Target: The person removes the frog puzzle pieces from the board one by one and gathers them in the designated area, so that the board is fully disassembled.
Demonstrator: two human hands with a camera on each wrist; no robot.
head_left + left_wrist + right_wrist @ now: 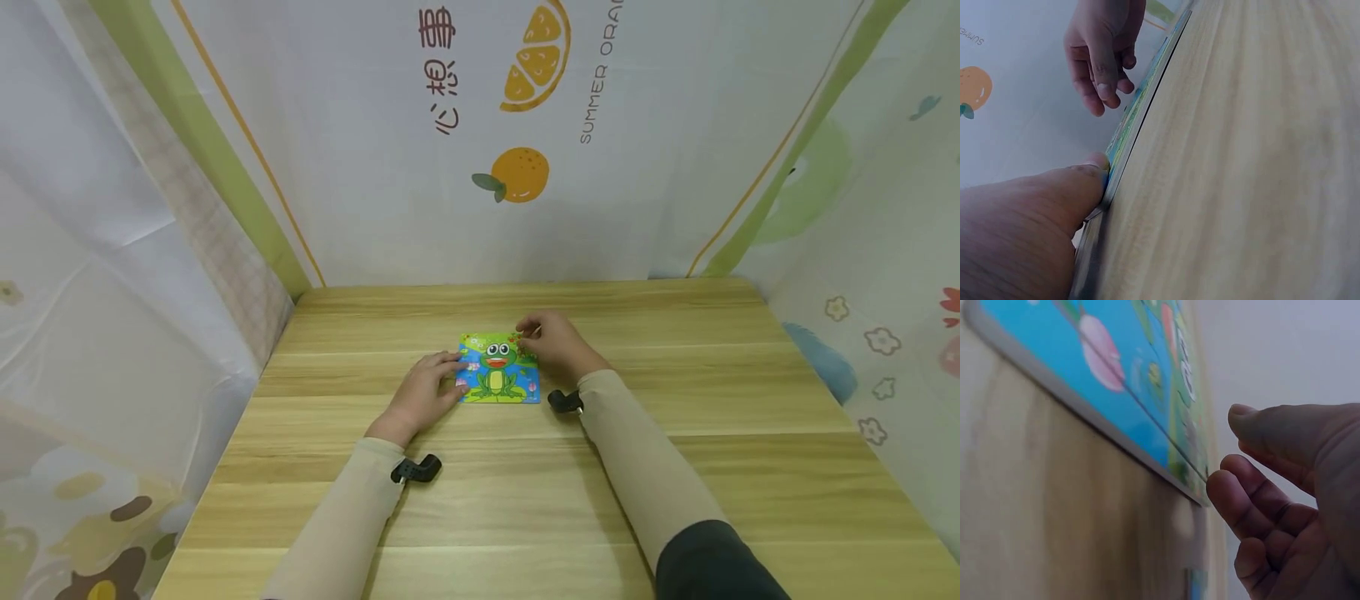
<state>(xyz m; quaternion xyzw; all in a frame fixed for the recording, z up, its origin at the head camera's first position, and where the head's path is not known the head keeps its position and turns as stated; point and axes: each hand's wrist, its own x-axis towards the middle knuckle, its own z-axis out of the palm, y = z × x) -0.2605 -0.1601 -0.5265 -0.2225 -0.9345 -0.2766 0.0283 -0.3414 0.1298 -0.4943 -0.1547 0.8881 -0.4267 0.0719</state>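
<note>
A small rectangular frog picture board (497,382), which looks like a jigsaw puzzle, lies flat on the wooden table. It shows a green frog with a red mouth on blue and green. My left hand (426,392) rests at its left side, fingers spread. In the left wrist view the thumb (1094,172) presses on the board's edge (1129,134). Over the upper right corner is my right hand (558,343), its fingers loosely bent. The right wrist view shows a gap between thumb and fingers (1229,494) with nothing in it, close to the board's corner (1194,494).
The wooden table (480,500) extends around the board. A white printed curtain (360,167) hangs behind, with more cloth on both sides. A small blue and green bit (1195,584) shows low in the right wrist view, too blurred to name. Black wrist mounts (417,469) sit on both sleeves.
</note>
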